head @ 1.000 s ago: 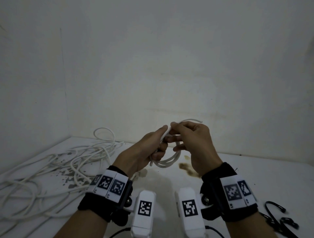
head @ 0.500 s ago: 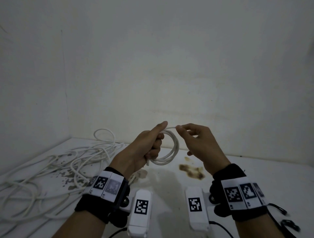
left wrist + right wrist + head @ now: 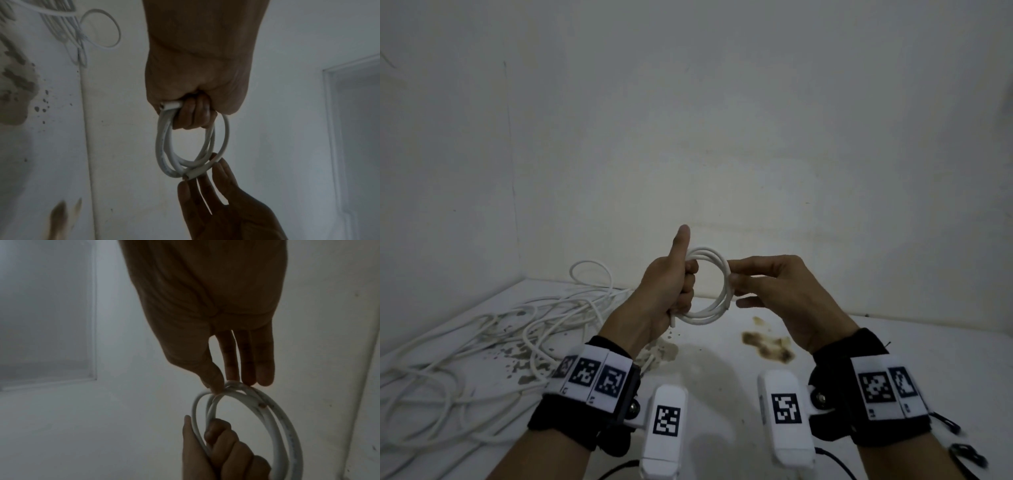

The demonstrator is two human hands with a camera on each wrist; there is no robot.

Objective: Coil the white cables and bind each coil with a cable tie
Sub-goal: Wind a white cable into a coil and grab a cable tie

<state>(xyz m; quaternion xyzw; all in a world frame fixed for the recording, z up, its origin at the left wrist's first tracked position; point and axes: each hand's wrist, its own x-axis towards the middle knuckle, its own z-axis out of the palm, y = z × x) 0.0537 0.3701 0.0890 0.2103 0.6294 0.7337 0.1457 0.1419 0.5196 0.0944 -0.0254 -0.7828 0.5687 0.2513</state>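
A small round coil of white cable [image 3: 717, 274] hangs in the air in front of me, above the white table [image 3: 722, 359]. My left hand [image 3: 671, 284] grips the coil's left side with curled fingers, thumb sticking up; one cut cable end [image 3: 171, 105] pokes out below the fist. My right hand [image 3: 767, 284] pinches the coil's right side between thumb and fingertips [image 3: 230, 378], near the other cable end [image 3: 193, 174]. The coil [image 3: 273, 415] has about three turns.
A tangle of loose white cables [image 3: 482, 342] lies on the table at the left, near the wall corner. Brown stains [image 3: 767, 346] mark the tabletop under my hands. Black cable ties [image 3: 965, 455] lie at the right edge.
The hands drew apart and the last cable end was laid round, so the coil now shows as an open ring. My left thumb has lifted off and points up.
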